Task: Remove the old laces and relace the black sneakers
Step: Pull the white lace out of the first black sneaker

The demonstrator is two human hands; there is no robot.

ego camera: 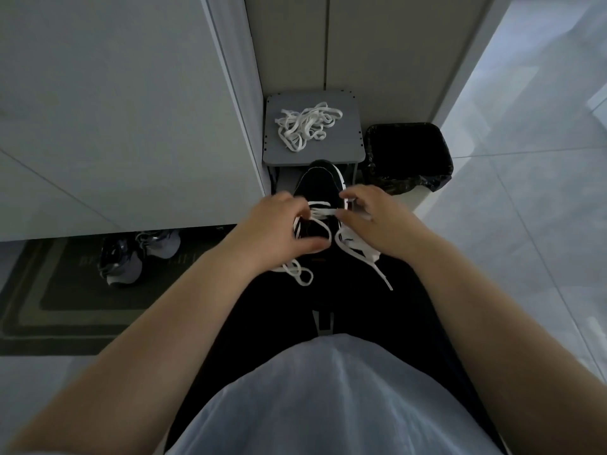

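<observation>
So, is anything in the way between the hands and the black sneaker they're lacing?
Nothing visible. The left hand and the right hand both hold the white lace right on the black sneaker. The pile of laces lies apart, on the grey stool beyond.

Grey stool [351,139] beside a black-lined bin [441,160]; grey shoes [138,254] on a dark mat [65,310].

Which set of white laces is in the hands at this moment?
The lace threaded through the black sneaker, held by the left hand and right hand; the tangled pile lies untouched on the grey stool.
</observation>
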